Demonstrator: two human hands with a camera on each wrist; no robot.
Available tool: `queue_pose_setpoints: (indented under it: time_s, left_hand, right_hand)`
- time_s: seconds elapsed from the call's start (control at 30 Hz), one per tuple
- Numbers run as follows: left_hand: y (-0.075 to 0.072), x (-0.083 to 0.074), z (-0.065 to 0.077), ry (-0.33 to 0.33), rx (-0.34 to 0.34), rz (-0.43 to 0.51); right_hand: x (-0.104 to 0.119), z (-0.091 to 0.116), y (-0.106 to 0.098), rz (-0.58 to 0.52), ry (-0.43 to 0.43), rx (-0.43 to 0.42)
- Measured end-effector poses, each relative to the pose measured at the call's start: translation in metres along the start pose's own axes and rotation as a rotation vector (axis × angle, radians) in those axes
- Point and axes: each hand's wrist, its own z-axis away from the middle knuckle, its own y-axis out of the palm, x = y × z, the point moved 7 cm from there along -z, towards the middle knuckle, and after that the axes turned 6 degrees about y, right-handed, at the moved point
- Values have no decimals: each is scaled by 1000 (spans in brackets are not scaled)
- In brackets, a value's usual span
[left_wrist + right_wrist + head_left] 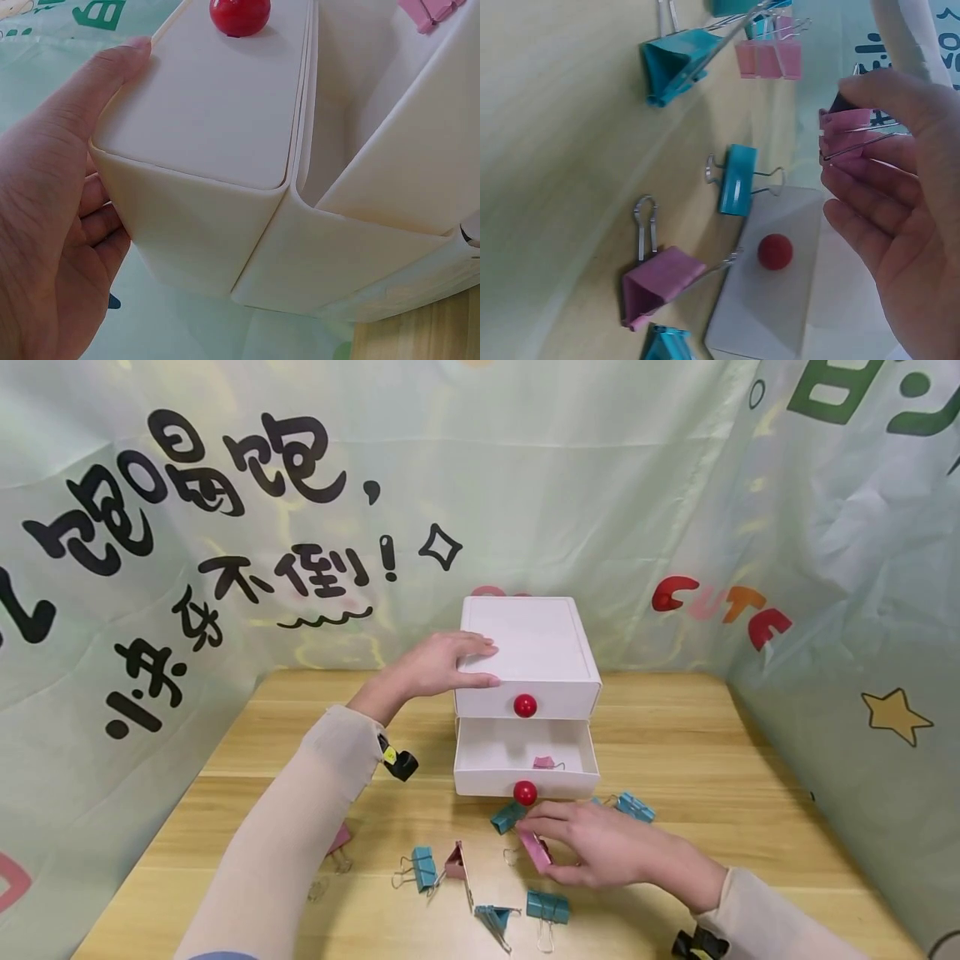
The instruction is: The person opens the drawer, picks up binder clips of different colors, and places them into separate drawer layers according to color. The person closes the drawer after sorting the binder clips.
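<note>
My left hand (pixel 438 667) rests on the top left of a white two-drawer box (pixel 532 639). In the left wrist view its thumb lies along the front edge, the other fingers on the top face. The lower drawer (pixel 487 782) is pulled out, with a pink binder clip (pixel 543 762) inside; the upper drawer is closed. Just in front of the lower drawer's red knob (pixel 525 792), my right hand (pixel 607 847) pinches another pink binder clip (pixel 845 136) between thumb and fingers, above the table.
Several teal binder clips (pixel 547 907) lie on the wooden table (pixel 675 727) in front of the box. Among them sits a dark pink clip (pixel 455 862); a further pink clip (pixel 341 837) is partly behind my left forearm. Printed cloth (pixel 570 510) hangs behind and at the sides.
</note>
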Motion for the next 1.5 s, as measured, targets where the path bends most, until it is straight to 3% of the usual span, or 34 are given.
queue_pose_setpoints:
  time_s: [0.6,0.77,1.17,1.5]
  left_hand:
    - [-1,-1,-1,8,5,-21]
    - [-1,-1,-1,7,9,-20]
    - [-1,0,0,9,7,-22]
    - [0,0,0,3,11,-12]
  right_hand:
    - [10,-7,-43,0,-111,-199]
    - [8,-8,-55,-19,-88,-225]
    - [-8,-13,-77,-53,-58,-421]
    - [-34,-14,-82,-40,94,-474]
